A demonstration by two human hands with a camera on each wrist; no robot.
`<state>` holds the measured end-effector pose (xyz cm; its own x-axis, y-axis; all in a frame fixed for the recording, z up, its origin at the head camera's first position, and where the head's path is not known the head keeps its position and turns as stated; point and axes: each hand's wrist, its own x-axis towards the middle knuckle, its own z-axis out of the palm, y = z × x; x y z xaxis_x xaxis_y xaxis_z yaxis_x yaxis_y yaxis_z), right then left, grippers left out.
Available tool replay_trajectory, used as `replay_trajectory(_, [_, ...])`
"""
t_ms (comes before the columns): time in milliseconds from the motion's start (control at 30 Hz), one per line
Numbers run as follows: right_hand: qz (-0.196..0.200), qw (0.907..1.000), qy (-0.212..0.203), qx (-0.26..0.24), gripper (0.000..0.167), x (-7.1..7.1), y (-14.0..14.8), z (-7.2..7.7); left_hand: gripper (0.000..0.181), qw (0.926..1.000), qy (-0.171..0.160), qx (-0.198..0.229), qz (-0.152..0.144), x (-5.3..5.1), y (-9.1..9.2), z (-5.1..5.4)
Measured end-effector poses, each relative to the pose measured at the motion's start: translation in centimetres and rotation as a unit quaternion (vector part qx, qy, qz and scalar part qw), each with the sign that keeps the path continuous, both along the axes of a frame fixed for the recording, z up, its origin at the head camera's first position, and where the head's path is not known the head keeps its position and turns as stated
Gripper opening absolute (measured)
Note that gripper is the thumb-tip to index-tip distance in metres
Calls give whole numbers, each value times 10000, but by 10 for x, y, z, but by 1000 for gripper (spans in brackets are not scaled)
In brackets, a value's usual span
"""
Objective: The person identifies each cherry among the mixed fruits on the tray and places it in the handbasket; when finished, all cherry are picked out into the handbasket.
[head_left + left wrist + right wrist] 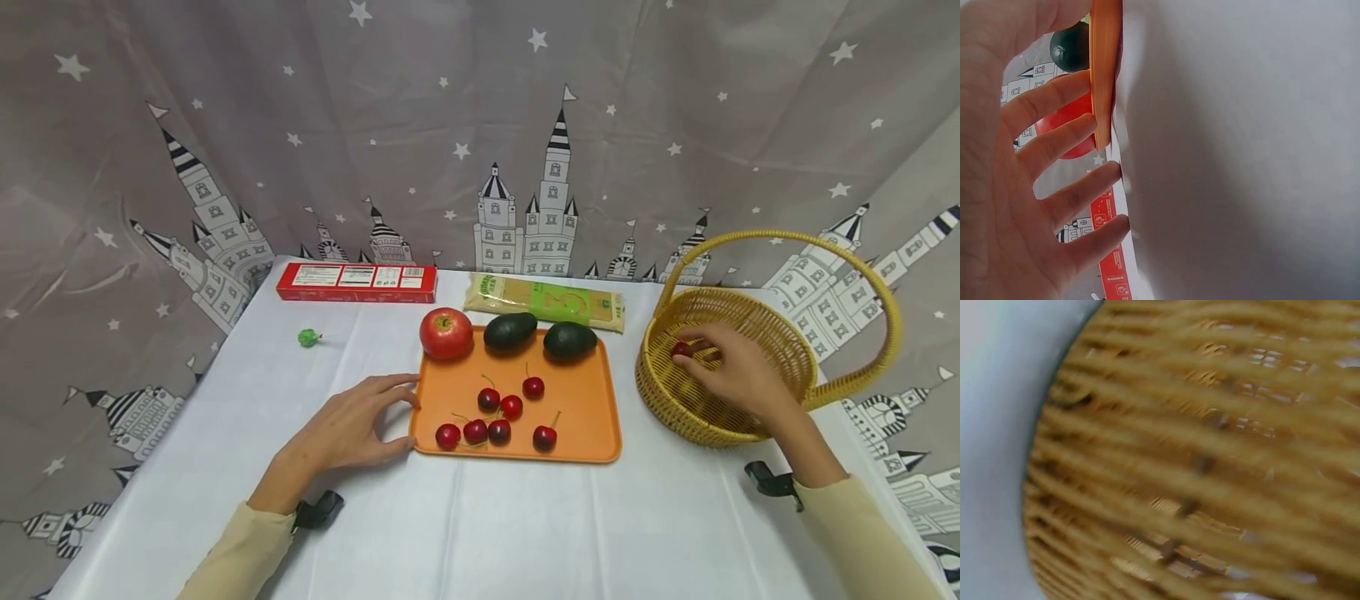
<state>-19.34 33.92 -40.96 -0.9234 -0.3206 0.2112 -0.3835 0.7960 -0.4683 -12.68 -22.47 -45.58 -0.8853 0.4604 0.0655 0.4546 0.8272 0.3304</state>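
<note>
In the head view my right hand [738,371] reaches inside the wicker basket [652,392], pinching a dark red cherry [681,350] between thumb and fingers. The basket's woven side [1179,450] fills the right wrist view and hides that hand. My left hand [348,429] touches the left edge of the orange tray [585,408], fingers spread; the left wrist view shows the hand [1029,162] with fingertips at the tray rim [1105,75]. Several cherries [512,407] with stems lie on the tray, below a red apple-like fruit [446,333] and two dark green avocados [510,332] [569,342].
A red box [356,282] and a pasta packet [543,302] lie along the back of the white table. To the left is a small green item [308,337]. The basket's tall handle [888,292] arches up at the right. A grey patterned curtain hangs behind.
</note>
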Motion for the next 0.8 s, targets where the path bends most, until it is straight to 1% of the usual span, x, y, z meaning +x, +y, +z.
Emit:
replay_trajectory(200, [94, 9985, 525, -102, 37, 18, -17, 9, 45, 10000, 69, -27, -42, -1, 1, -1])
replay_trajectory(333, [329, 9957, 819, -266, 38, 27, -33, 13, 44, 9999, 85, -61, -70, 0, 0, -1])
replay_trajectory(467, [494, 9945, 835, -387, 38, 34, -47, 13, 44, 9999, 48, -61, -64, -1, -1, -2])
replay_trajectory(600, [614, 9947, 722, -386, 37, 39, -57, 12, 45, 9999, 3, -99, -29, -1, -1, -2])
replay_trajectory(700, [725, 9944, 639, -438, 37, 43, -65, 10, 46, 9999, -5, -108, -15, -2, -1, 0])
replay_trajectory(800, [929, 9924, 637, -491, 39, 45, -73, 5, 46, 10000, -3, -91, -28, -2, 0, 1])
